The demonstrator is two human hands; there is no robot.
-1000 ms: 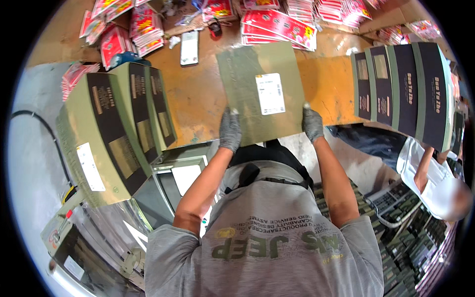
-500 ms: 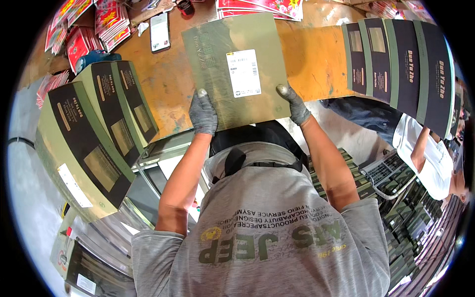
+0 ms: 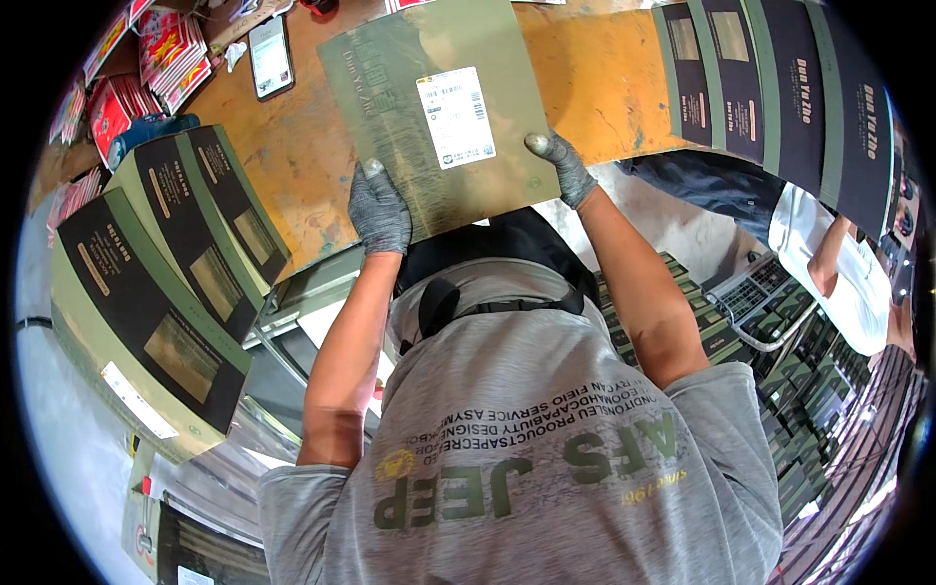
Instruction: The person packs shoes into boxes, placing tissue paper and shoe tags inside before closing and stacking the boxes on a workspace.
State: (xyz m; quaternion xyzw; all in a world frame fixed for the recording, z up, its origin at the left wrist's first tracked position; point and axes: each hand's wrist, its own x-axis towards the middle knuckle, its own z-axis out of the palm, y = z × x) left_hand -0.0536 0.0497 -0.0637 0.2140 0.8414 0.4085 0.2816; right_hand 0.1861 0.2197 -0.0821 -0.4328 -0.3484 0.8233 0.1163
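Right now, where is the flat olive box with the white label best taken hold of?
At its two near corners, from the person's side, as both gloved hands do: left hand and right hand. The flat olive box is wide and thin on the wooden table, so a two-sided grip probably steadies it.

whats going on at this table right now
A person in grey gloves holds a flat olive-green box with a white label over an orange-brown table. The left hand grips its near left edge, the right hand its near right corner. Rows of upright dark boxes stand at both sides.
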